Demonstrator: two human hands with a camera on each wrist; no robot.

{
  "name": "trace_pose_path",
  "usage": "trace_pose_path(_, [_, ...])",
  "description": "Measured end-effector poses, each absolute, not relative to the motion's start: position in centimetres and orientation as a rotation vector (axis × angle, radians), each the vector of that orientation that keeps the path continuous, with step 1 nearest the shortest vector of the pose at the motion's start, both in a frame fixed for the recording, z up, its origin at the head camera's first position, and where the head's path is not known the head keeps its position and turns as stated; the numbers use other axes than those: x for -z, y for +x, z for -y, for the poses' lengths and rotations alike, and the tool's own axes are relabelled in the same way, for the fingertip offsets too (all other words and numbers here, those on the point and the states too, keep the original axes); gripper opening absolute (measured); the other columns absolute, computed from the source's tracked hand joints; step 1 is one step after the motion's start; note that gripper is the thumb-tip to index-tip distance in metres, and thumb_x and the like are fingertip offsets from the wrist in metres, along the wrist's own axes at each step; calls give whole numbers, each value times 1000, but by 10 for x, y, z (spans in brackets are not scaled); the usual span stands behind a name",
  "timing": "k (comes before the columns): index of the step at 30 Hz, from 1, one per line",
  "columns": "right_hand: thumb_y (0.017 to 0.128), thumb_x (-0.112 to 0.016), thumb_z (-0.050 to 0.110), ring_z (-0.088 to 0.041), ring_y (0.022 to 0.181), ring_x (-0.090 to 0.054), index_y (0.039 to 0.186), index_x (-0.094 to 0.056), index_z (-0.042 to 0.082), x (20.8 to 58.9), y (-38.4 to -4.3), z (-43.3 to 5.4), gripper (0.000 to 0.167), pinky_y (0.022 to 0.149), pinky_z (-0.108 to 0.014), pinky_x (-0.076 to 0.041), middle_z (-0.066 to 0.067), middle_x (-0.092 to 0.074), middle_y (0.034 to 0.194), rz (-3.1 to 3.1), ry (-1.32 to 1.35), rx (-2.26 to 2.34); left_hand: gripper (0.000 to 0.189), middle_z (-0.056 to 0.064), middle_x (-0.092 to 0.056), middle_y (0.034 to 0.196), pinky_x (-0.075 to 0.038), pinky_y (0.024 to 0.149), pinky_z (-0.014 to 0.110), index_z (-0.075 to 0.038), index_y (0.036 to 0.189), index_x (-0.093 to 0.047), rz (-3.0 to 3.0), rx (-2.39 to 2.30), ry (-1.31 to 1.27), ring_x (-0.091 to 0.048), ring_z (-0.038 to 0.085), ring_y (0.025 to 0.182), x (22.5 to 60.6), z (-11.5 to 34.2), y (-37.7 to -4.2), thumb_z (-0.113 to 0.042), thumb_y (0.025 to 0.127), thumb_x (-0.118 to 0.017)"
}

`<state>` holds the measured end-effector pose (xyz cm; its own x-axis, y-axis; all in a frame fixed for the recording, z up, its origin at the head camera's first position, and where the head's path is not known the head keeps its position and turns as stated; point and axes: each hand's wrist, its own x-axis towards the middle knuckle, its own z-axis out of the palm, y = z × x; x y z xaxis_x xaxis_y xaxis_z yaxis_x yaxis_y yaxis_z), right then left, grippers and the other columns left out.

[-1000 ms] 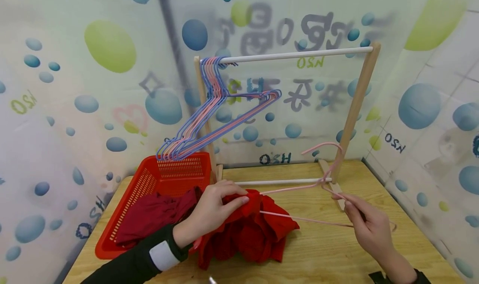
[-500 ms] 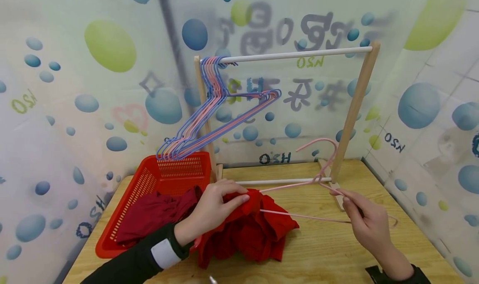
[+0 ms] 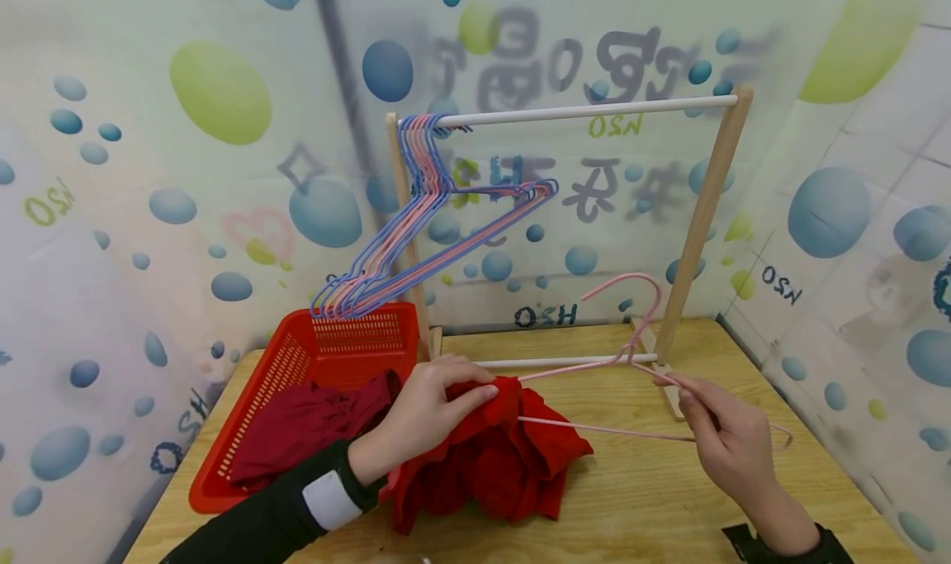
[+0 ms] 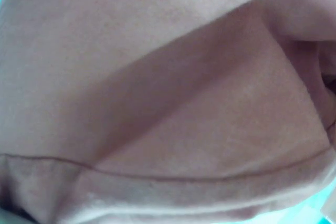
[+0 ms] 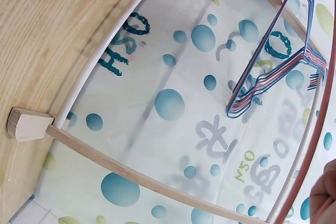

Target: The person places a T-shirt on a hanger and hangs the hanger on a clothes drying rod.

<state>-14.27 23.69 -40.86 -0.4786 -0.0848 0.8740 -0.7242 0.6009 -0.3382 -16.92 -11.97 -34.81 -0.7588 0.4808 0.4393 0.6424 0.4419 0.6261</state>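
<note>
My left hand (image 3: 427,411) pinches a bunched red garment (image 3: 494,481) lying on the table just right of the basket. In my right hand (image 3: 731,444) I grip a pink hanger (image 3: 605,429) near its right shoulder. The hanger's left end disappears under the red cloth, its hook pointing up and left. Skin of the left hand (image 4: 157,103) fills the left wrist view, hiding the cloth there. At the right edge of the right wrist view show part of the right hand (image 5: 325,195) and a pink rod.
A clothes rack (image 3: 579,113) with wooden posts stands at the back. Several blue and pink hangers (image 3: 425,163) hang at its left end. Below them, a red basket (image 3: 364,333) holds a dark red garment (image 3: 312,424). A patterned sheet (image 3: 223,176) surrounds the wooden table (image 3: 639,498).
My right hand has shifted the pink hanger slightly left, its hook moving left too. The left hand stays nearly still on the red garment.
</note>
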Motion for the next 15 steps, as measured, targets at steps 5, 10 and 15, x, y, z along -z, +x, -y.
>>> trace_pose_path(5, [105,-58,7,6,47,-25,107,-75,-8,408,-144,-237,23,47,-9,-24,39,-62,116,1922,657,-885,14,-1,-78,101,-56,85,28,-13,108,-81,2500,1214,-992,-69,14,97,348,118,-170,-19,99,-72])
trace_pose_path(10, [108,-57,18,6,49,-27,105,-77,-6,407,-145,-235,32,48,-8,-25,17,-71,90,1909,671,-858,13,-2,-78,99,-51,75,24,-13,107,-81,2505,1224,-1006,-63,10,89,350,117,-171,-19,98,-73])
trace_pose_path(15, [109,-54,31,5,50,-28,101,-77,-7,409,-146,-233,45,49,-9,-25,-5,-66,70,1890,684,-826,13,-2,-77,97,-44,69,22,-14,106,-81,2521,1221,-998,-54,7,82,350,115,-171,-19,98,-73])
